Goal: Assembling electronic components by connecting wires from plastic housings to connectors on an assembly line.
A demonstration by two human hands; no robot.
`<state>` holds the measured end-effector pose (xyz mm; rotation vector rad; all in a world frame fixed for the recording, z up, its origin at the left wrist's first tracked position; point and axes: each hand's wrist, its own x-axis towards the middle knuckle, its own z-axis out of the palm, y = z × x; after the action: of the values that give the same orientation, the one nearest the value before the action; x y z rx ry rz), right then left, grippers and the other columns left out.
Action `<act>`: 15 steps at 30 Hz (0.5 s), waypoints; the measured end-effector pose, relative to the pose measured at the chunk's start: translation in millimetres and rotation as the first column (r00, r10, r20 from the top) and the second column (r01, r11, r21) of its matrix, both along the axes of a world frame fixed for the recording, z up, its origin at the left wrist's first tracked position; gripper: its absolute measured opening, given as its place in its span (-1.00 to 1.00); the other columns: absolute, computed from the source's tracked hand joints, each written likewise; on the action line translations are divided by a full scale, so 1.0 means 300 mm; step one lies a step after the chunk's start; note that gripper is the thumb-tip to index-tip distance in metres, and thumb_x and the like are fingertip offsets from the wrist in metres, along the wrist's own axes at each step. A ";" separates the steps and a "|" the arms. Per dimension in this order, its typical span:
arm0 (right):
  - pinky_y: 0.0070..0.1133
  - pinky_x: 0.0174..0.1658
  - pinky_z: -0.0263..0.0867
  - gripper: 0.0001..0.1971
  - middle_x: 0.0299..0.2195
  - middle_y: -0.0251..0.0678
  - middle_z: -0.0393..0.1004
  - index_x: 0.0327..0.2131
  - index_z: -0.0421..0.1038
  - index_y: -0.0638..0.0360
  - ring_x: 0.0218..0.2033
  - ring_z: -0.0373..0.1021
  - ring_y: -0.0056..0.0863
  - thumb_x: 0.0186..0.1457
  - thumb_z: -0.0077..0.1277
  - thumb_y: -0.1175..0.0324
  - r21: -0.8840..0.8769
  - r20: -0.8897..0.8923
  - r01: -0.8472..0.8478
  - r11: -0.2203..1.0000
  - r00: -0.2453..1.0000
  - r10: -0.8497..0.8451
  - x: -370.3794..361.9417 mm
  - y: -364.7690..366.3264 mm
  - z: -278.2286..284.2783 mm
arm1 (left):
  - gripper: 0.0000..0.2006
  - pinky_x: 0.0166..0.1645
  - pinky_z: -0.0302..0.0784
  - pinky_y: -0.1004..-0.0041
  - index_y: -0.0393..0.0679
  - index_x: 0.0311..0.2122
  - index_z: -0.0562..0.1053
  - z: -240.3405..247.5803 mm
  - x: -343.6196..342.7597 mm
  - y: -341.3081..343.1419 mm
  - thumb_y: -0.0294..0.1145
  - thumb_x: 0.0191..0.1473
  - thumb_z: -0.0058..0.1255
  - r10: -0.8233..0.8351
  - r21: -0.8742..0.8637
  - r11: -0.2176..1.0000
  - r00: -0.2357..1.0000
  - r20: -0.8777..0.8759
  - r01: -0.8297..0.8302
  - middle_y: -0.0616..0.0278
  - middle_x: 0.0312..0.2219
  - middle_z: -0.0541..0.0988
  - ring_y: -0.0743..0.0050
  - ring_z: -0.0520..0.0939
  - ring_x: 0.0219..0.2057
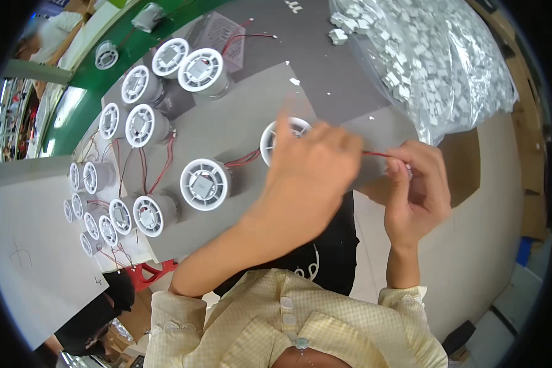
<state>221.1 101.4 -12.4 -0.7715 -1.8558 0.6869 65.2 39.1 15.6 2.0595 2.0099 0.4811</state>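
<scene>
Thumb and index finger of the right hand [418,195] are closed on a red wire [376,153], which extends left toward the left hand [318,172]. Left-hand grip cannot be determined; its fingers partly cover a white-rimmed round unit [297,127].

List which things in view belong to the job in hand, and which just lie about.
Job: red wire in right hand; white round unit under left hand; probably other white units, bag of pale pieces.

Lying about, apparently: white scraps, red plastic object.
</scene>
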 end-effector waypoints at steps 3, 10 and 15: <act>-0.68 -0.47 0.32 -0.85 -0.38 -0.21 0.50 -0.36 0.53 0.34 -0.43 0.40 -0.49 -0.05 0.14 0.74 0.022 -0.005 0.060 0.998 0.998 -0.060 0.013 -0.031 0.024 | -0.75 0.27 0.07 -0.11 -0.07 -0.22 0.53 -0.033 -0.025 -0.004 -0.44 -0.09 0.21 0.203 0.276 0.943 0.979 -0.030 -0.187 0.27 -0.33 0.59 0.23 0.56 -0.06; -0.45 -0.06 0.29 -0.70 -0.15 -0.24 0.47 -0.15 0.52 0.17 -0.11 0.37 -0.36 -0.01 0.15 0.61 0.030 0.431 0.161 0.987 0.889 -0.158 0.021 -0.019 -0.005 | -0.58 0.05 0.39 0.18 -0.08 -0.13 0.52 -0.039 -0.050 -0.038 -0.55 -0.21 0.28 0.178 0.102 0.977 0.978 0.106 -0.189 0.10 0.03 0.43 -0.02 0.42 0.05; -0.39 0.00 0.25 -0.56 -0.03 -0.28 0.46 -0.07 0.50 0.11 -0.02 0.34 -0.26 -0.13 0.23 0.54 0.229 0.477 -0.105 0.968 0.879 -0.017 -0.064 -0.033 0.015 | -0.49 0.05 0.39 0.21 -0.17 -0.08 0.45 -0.029 -0.086 -0.042 -0.60 -0.26 0.29 0.066 0.100 0.991 0.974 0.215 -0.090 0.05 -0.02 0.45 -0.05 0.43 0.01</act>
<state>201.8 91.6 -7.8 -0.7793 -2.3601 0.2882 39.4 26.6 7.0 1.9012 1.9826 0.8064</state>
